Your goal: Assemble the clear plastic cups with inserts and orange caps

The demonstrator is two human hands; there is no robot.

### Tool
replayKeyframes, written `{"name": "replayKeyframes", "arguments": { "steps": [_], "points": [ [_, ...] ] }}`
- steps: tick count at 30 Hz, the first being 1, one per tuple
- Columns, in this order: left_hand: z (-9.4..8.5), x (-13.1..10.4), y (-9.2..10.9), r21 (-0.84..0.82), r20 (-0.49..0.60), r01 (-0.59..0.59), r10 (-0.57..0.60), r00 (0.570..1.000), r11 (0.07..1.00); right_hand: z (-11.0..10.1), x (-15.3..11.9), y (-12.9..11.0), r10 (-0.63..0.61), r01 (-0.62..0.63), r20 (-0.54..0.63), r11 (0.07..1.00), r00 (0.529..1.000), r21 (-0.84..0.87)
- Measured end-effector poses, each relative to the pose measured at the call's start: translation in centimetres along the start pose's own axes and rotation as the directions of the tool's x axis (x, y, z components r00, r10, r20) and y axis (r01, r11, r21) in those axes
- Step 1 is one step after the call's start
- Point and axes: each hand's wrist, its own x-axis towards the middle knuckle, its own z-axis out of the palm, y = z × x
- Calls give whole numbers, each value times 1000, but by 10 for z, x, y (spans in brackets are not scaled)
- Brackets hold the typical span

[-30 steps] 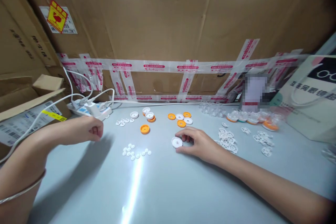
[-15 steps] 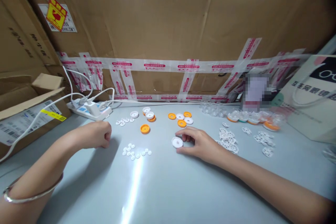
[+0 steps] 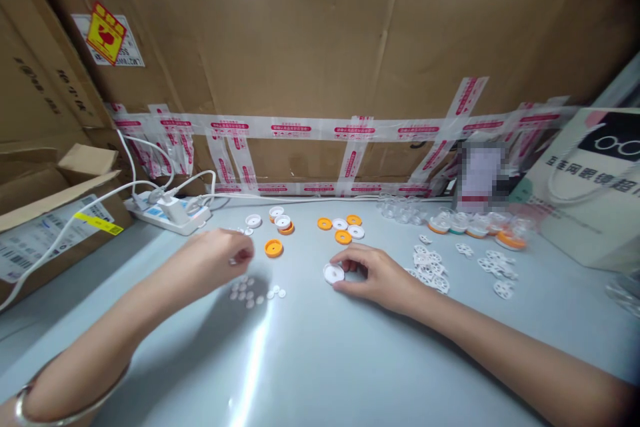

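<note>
1. Held a white round piece (image 3: 334, 273) in the right hand (image 3: 375, 275), pinched by its right edge between thumb and fingers, around the middle of the desk (image 3: 320, 360).
2. Hovered with the left hand (image 3: 220, 257) by the far edge of the small white discs (image 3: 249, 295), fingers curled narrow; could not tell of anything held inside them.
3. Judged the held piece unfinished, finding no clear top on it.
4. Took the clear-topped pieces (image 3: 477, 226) at the far right, orange and teal at the base, for the most complete.
5. Counted plenty as probably left: loose cups (image 3: 283, 222) and rings (image 3: 349, 237) at far middle, openwork plates (image 3: 431, 268) at right, clear parts (image 3: 405, 209) beyond.
</note>
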Motion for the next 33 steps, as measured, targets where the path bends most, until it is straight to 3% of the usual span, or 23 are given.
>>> {"name": "replayKeyframes", "arguments": {
  "steps": [2,4,6,8,14,19,27,33],
  "points": [
    [14,8,27,-27,-73,-204,202,977,979,2,1,2,-5,5,-13,1000,1000,22],
    [32,17,48,40,-166,-347,348,923,937,4,2,5,-15,17,-28,999,999,49],
    [50,27,60,119,-230,-447,463,856,886,5,3,8,-30,32,-39,997,999,68],
    [63,38,65,120,-272,-488,502,821,864,7,4,10,-40,43,-43,996,998,77],
    [74,56,62,94,-327,-502,503,800,860,9,5,14,-54,58,-49,994,997,92],
    [76,55,62,46,-314,-528,514,798,848,9,6,14,-61,66,-58,994,996,85],
    [75,53,60,66,-313,-585,573,757,808,10,5,13,-71,75,-61,994,996,74],
    [69,42,58,-5,-310,-551,522,795,835,10,3,11,-89,95,-80,993,993,71]
  ]
}}
